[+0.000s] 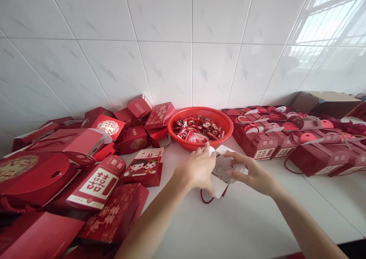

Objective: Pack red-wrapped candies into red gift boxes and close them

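A small gift box [220, 186] stands with its top open on the counter between my hands. Its white inside shows, and a dark red cord [206, 202] loops out at its near side. My left hand [197, 171] wraps over the box's left side, fingers at the far edge and thumb at the near corner. On the other side, my right hand [251, 173] grips the right flap, with the thumb and fingers curved around it. Just behind the box is a red plastic basket [171, 131] holding many wrapped candies [197, 129].
Red gift boxes [94, 184] lie piled loosely on the left. Rows of handled red boxes [261, 146] stand along the right. A brown cardboard box [323, 103] sits at the back right. The white tiled wall [164, 68] rises behind the white counter [237, 228].
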Demonstrator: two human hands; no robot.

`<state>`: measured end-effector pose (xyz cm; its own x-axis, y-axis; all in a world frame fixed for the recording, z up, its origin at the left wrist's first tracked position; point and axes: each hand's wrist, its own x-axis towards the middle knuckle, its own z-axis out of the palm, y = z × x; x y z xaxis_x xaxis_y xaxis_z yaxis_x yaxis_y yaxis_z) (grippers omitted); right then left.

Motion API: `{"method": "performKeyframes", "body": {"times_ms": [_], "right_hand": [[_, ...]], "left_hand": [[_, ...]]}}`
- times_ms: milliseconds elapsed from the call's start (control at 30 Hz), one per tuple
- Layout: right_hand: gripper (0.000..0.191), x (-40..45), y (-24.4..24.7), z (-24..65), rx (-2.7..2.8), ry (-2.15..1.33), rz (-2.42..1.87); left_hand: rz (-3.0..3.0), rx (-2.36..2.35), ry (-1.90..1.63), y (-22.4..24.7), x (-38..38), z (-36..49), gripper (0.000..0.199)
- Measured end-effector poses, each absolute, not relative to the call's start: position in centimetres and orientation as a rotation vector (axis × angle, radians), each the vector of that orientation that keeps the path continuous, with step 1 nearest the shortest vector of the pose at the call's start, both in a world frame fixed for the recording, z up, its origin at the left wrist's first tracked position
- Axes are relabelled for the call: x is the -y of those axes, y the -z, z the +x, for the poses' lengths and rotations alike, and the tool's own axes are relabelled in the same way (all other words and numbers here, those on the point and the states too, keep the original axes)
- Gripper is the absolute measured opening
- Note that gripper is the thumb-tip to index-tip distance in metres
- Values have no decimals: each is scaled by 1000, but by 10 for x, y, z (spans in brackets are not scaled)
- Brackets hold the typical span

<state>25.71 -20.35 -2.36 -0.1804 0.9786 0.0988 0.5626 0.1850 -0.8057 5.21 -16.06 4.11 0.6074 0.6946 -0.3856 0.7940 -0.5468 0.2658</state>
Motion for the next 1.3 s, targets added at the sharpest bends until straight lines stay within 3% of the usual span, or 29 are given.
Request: {"method": "performKeyframes", "body": {"times_ms": [267, 500, 667, 900, 1300], "right_hand": [[54, 194, 27, 273, 1509, -1143, -1318], [33, 187, 41, 265, 1390, -1106, -1260], [45, 193, 47, 256, 1439, -1084, -1288], [55, 209, 64, 230, 1627, -941, -1307], [58, 222, 80, 222, 1686, -862, -1279]], "left_hand": [[2512, -1318, 318, -38, 178, 72, 93], [2533, -1468, 293, -40, 179, 72, 59], [2518, -1543, 222, -33, 179, 63, 42], [2491, -1606, 66, -18, 177, 39, 57], [2337, -1509, -734, 39, 211, 23, 40]]}}
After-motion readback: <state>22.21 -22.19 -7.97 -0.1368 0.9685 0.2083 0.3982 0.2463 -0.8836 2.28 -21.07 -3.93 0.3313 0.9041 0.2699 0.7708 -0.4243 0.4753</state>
